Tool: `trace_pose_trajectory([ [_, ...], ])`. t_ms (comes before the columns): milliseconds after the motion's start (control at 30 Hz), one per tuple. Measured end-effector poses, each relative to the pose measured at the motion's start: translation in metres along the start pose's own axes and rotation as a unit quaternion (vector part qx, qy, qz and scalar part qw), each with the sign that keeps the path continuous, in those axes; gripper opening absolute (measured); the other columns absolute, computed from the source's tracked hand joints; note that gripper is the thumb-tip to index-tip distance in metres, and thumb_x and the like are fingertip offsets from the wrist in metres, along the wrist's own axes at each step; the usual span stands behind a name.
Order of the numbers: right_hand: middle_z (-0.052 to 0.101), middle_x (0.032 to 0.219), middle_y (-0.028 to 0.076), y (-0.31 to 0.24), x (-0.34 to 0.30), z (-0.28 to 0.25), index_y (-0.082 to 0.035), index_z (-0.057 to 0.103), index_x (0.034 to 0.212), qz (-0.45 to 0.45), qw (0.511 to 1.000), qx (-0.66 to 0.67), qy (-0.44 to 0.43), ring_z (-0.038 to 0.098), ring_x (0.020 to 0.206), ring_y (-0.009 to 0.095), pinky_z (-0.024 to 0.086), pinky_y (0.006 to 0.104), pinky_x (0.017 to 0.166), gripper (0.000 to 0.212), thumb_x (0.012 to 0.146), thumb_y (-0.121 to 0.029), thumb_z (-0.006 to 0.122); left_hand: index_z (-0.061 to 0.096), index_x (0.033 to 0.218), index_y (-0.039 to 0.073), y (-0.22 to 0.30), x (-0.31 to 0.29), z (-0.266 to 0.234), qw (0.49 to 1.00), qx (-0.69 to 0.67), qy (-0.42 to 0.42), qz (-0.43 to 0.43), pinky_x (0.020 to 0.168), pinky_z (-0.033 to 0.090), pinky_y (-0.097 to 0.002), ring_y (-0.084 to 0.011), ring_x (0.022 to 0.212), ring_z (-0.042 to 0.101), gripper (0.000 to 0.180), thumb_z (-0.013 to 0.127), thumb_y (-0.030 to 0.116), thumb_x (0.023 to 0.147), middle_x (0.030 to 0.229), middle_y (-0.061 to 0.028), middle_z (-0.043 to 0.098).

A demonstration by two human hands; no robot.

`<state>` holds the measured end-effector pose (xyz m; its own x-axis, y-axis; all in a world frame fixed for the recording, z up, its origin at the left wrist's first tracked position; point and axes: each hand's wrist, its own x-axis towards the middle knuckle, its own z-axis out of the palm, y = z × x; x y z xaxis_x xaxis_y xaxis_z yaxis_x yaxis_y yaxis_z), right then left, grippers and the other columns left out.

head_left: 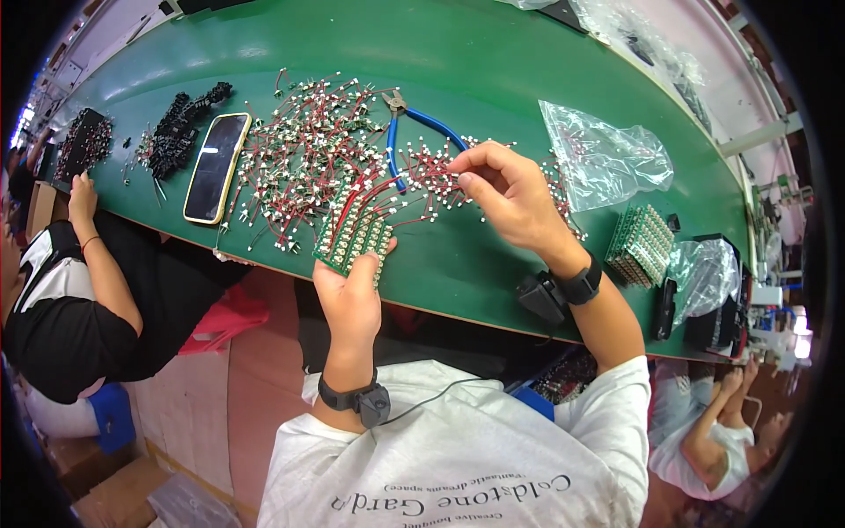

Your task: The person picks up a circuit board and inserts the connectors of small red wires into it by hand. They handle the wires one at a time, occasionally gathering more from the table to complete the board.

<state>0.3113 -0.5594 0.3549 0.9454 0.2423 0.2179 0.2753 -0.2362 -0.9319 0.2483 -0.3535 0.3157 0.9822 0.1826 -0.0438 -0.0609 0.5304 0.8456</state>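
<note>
Green table [493,79] spans the view. Left hand [350,295] grips one green circuit board [354,233] from below, thumb pressed on its edge, red leads sprouting up top. Right hand [510,195], up and right of the board, pinches one small red-wired connector [451,167] between thumb and forefinger. Loose connector pile [304,150] beyond: uncountable. One blue-handled cutter [412,123], one phone [216,167], one board stack [641,245]; bag [607,158] contents unclear.
</note>
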Motion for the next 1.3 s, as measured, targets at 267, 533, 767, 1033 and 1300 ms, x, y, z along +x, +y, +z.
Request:
trace_pose_trajectory([
  [267,0.062,0.08,0.012,-0.023,-0.013,0.019,0.0,0.062,0.094,-0.18,0.955,-0.216,0.093,0.06,0.065,0.022,0.047,0.0306,0.057,0.008,0.087,0.0,0.066,0.057,0.115,-0.008,-0.017,-0.005,0.022,1.0,-0.014,-0.018,-0.008,0.087,0.056,-0.0336,-0.0182,0.094,0.067,0.031,0.049,-0.01,0.085,0.106,-0.0123,0.067],
  [533,0.062,0.081,0.014,-0.033,-0.034,0.039,0.0,0.062,0.094,-0.238,0.953,-0.188,0.016,0.062,0.07,0.028,0.049,0.0345,0.058,0.017,0.079,0.003,0.07,0.051,0.128,-0.006,-0.032,-0.01,0.029,0.997,0.016,-0.075,0.004,0.091,0.047,-0.0249,-0.0103,0.1,0.06,0.037,0.053,-0.008,0.091,0.112,-0.0078,0.064],
  [767,0.061,0.082,0.013,-0.022,-0.028,0.038,-0.001,0.062,0.094,-0.182,0.973,-0.143,-0.026,0.062,0.071,0.03,0.05,0.0349,0.061,0.011,0.084,-0.001,0.066,0.035,0.144,-0.006,-0.032,-0.012,0.032,0.99,0.103,-0.092,0.033,0.1,0.044,-0.0293,-0.0154,0.114,0.055,0.053,0.054,-0.005,0.094,0.127,-0.0115,0.056],
  [1033,0.06,0.079,0.016,-0.029,-0.032,0.038,0.001,0.057,0.088,-0.115,0.985,-0.124,-0.018,0.062,0.07,0.033,0.05,0.0396,0.06,0.011,0.082,-0.003,0.065,0.032,0.147,-0.004,-0.038,-0.013,0.027,0.983,0.147,-0.099,0.05,0.099,0.044,-0.0316,-0.019,0.115,0.055,0.057,0.056,0.0,0.095,0.129,-0.0124,0.05],
  [1300,0.058,0.077,0.014,-0.026,-0.032,0.038,-0.001,0.054,0.086,-0.183,0.969,-0.167,-0.022,0.061,0.069,0.032,0.051,0.0403,0.059,0.014,0.08,-0.004,0.066,0.032,0.146,-0.006,-0.038,-0.013,0.026,0.972,0.183,-0.111,0.102,0.099,0.043,-0.0336,-0.0239,0.116,0.055,0.058,0.057,0.004,0.095,0.128,-0.0159,0.05],
])
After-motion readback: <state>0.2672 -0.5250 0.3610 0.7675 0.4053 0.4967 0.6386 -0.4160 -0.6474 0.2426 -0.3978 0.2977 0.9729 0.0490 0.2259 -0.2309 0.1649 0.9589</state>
